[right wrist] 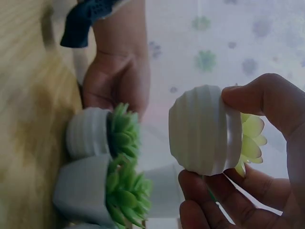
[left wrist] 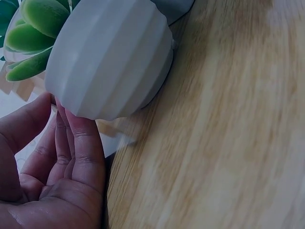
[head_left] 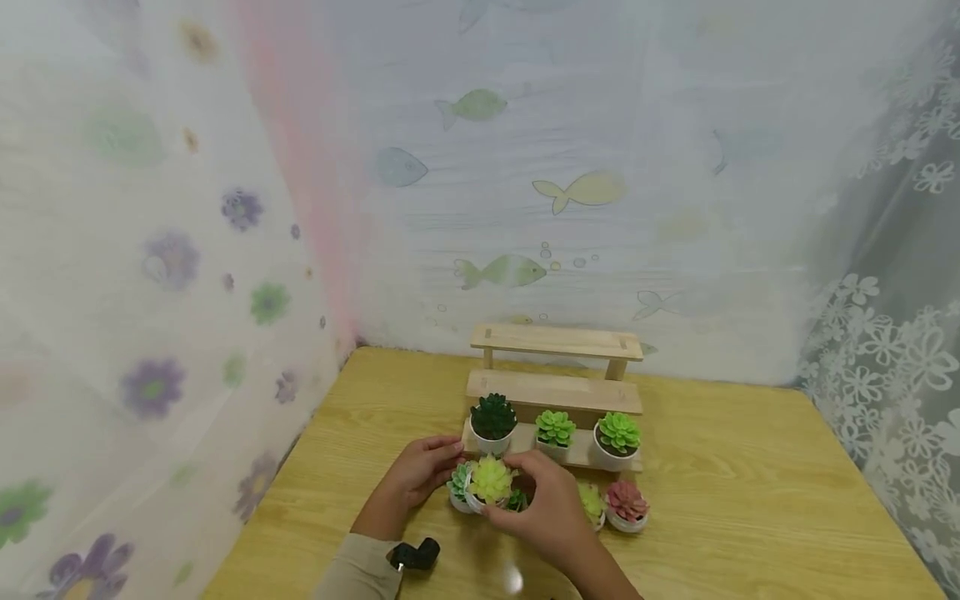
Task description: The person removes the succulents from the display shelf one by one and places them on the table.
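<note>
My right hand (head_left: 551, 504) grips a small white ribbed pot with a yellow-green succulent (head_left: 491, 481), thumb on one side and fingers on the other. In the right wrist view this pot (right wrist: 205, 130) is up off the table. My left hand (head_left: 420, 475) is beside a white pot with a bluish-green succulent (head_left: 460, 483) on the table. In the left wrist view, the fingers (left wrist: 86, 143) reach the edge of a ribbed white pot (left wrist: 112, 62); whether they press on it is unclear. Part of a dark green plant (head_left: 517, 500) shows behind my right hand.
A stepped wooden stand (head_left: 555, 390) is at the back; its lowest step bears a dark green succulent (head_left: 492, 417) and two bright green ones (head_left: 555, 427). A pink succulent (head_left: 627, 502) and a yellow-green one (head_left: 591, 502) sit before it on the wooden table (head_left: 750, 483).
</note>
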